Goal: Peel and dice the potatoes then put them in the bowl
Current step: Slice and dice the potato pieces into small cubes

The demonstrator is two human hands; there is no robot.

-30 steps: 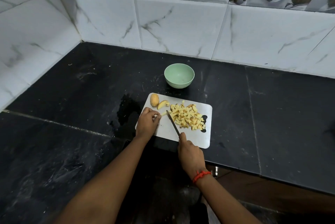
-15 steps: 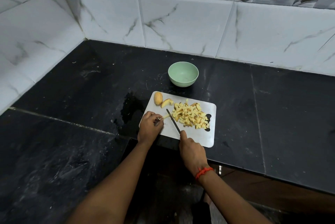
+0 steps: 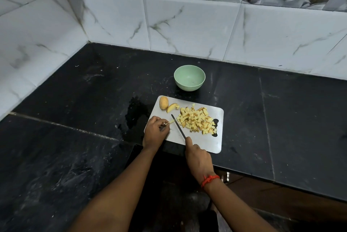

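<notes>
Now left hand (image 3: 155,133) pinches potato (image 3: 170,122), right hand (image 3: 199,158) knife (image 3: 178,127).

View: one wide-angle head-worn camera.
Facing: forward and down at the black stone counter (image 3: 75,90), toward the white marble-tiled wall corner (image 3: 85,30).
Nearness: close above the pale grey rectangular cutting board (image 3: 204,142).

The bowl (image 3: 189,78) stands behind the cutting board (image 3: 204,141), which carries diced potato (image 3: 197,122) at right.
</notes>
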